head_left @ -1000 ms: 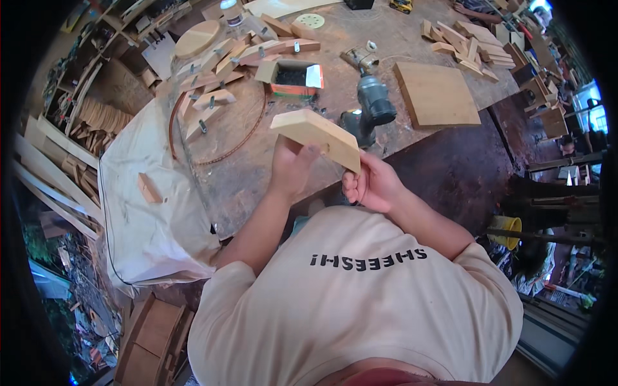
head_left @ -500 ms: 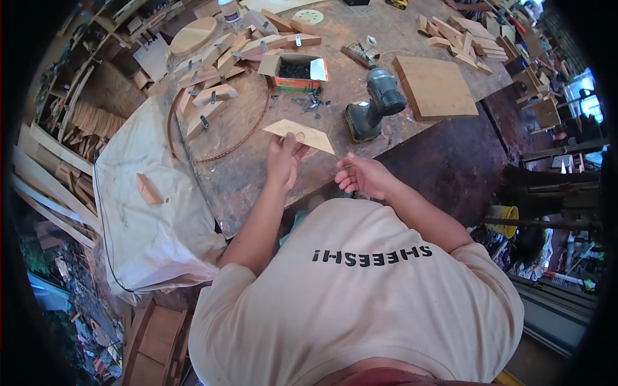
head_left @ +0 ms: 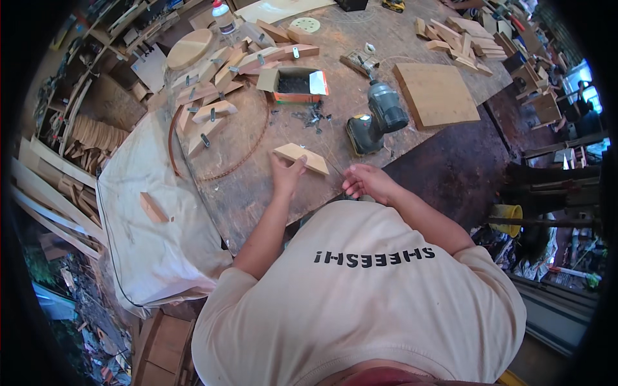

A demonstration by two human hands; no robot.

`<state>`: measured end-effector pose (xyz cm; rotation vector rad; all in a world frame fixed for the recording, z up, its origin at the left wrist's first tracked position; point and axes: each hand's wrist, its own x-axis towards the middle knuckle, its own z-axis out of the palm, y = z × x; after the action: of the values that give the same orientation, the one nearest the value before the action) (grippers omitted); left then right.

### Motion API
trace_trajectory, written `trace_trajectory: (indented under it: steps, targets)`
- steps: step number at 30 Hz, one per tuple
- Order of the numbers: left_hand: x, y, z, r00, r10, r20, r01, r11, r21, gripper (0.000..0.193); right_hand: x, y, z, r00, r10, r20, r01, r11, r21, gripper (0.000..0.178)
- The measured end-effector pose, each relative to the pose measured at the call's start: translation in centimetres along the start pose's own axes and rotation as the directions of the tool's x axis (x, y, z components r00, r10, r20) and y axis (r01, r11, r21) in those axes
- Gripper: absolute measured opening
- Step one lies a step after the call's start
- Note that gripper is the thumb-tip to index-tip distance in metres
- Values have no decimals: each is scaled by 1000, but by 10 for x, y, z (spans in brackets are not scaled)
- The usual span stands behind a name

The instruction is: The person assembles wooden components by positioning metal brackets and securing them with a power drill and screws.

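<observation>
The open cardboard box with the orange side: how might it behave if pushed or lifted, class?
The open cardboard box, low and wide, would probably slide rather than tip. Its thin brown flap would likely bend; small black pieces inside could spill.

Soft, fairly even light lay over the workbench (head_left: 225,201), paling the angled wood block (head_left: 312,160) and brightening the whitish cloth (head_left: 148,257), while the floor (head_left: 444,157) beyond the bench's right edge sank into dim purplish brown. At the far right, the window opening (head_left: 582,80) washed out to bluish white (the harshest glare in view) amid dark clutter. Fisheye distortion bowed the bench edges, black vignetting swallowed the corners, and the debris (head_left: 106,334) at lower left looked smeary.
</observation>
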<state>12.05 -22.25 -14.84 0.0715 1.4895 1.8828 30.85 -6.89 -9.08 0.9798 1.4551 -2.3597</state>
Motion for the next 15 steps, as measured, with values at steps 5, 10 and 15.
trace_trajectory:
  steps: [5, 10, 15]
  targets:
    - [10, 14, 9, 990, 139, -11, -133, 967, 219, 100, 16, 1, -13, 999, 24, -32, -24, 1000, -14, 32]
    - [33, 11, -11, 971, 214, 103, -234, 777, 584, 98, 37, -6, -21, 999, 26, -29, -26, 999, -18, 32]
    - [32, 35, -14, 921, 302, 247, -355, 386, 852, 83, 57, -8, -22, 999, 26, 32, -22, 994, -110, 30]
